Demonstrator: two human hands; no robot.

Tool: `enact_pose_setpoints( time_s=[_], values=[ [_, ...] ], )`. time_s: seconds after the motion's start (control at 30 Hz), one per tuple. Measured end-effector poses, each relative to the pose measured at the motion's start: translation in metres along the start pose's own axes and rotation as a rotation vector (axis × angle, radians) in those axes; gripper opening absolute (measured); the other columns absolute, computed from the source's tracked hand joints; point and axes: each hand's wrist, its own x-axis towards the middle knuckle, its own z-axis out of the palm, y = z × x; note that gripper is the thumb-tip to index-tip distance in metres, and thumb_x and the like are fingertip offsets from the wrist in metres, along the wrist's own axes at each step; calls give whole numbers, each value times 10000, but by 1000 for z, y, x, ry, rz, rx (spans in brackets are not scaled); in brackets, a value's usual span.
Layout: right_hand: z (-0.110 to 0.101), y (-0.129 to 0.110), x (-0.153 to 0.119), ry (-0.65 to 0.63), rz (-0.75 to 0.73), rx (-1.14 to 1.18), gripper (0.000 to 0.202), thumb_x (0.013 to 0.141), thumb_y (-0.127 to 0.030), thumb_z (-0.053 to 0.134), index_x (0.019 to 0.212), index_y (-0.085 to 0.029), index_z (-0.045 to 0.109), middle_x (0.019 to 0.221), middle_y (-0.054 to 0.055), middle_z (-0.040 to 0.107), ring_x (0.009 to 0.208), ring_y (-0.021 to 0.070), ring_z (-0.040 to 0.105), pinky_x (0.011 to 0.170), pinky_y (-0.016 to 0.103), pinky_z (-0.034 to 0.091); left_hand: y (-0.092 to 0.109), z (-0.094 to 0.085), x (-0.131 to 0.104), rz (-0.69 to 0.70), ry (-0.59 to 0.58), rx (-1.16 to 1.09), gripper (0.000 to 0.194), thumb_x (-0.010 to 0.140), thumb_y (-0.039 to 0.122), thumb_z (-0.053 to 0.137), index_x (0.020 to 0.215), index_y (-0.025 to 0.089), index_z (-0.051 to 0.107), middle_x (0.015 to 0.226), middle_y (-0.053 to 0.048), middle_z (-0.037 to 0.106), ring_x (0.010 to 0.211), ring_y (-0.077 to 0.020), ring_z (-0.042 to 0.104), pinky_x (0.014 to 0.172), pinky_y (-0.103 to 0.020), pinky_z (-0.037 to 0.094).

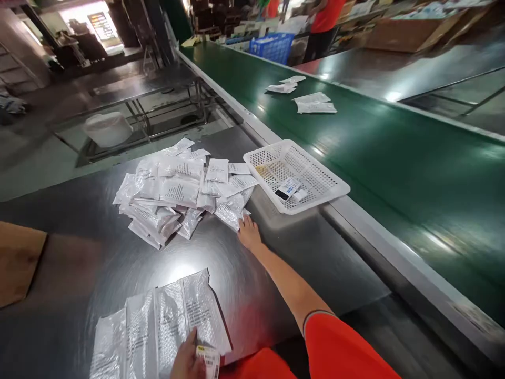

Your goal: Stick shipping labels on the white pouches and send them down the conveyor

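My right hand [249, 233] reaches out over the metal table, its fingertips on the edge of a bubble-lined packet [232, 210] at the right side of a heaped pile of white packets [179, 192]. Near the front edge, my left hand [188, 359] is at a small labelled card or packet [209, 360] with a yellow mark and a barcode. Beneath and beside that hand, several flat bubble packets [169, 316] lie overlapped in a row. A white perforated basket [331, 190] holds a few small labelled items [289, 188].
A green conveyor belt [374, 142] runs along the right, carrying white packets [314, 103]. Cardboard [19, 260] lies at the left table edge. Farther back are a blue crate [272, 47], a white tub [108, 129] and a person in red [325, 21].
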Motion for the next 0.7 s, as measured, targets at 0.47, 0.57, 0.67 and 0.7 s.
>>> enact_pose_setpoints(
  time_s=[0.47,0.57,0.67,0.7],
  values=[
    [67,-18,-141,54,-6,11,614,892,-251,331,1469,-41,333,1479,247,380,1374,394,299,1100,610,184,48,-21,-14,-213,54,-234,638,785,307,410,1370,56,454,1445,-149,515,1322,-217,498,1121,-324,370],
    [83,-19,-236,-24,-6,15,569,887,-355,396,1409,-138,458,1428,214,464,1328,412,357,1085,631,188,55,-29,-24,-173,112,-293,552,792,398,439,1251,116,559,1329,-129,629,1239,-248,572,1058,-329,436],
    [79,-24,-276,-28,5,22,497,907,-410,396,1309,-170,563,1340,198,546,1278,389,418,1101,595,202,58,-34,-40,-145,139,-474,429,787,537,494,968,176,638,1029,-105,755,999,-290,680,904,-380,536],
    [73,-27,-273,-5,-11,21,490,922,-401,378,1309,-162,560,1362,189,528,1308,370,393,1120,564,196,59,-34,-47,-139,152,-554,415,781,575,515,885,191,630,942,-91,762,929,-289,691,856,-388,553]
  ],
)
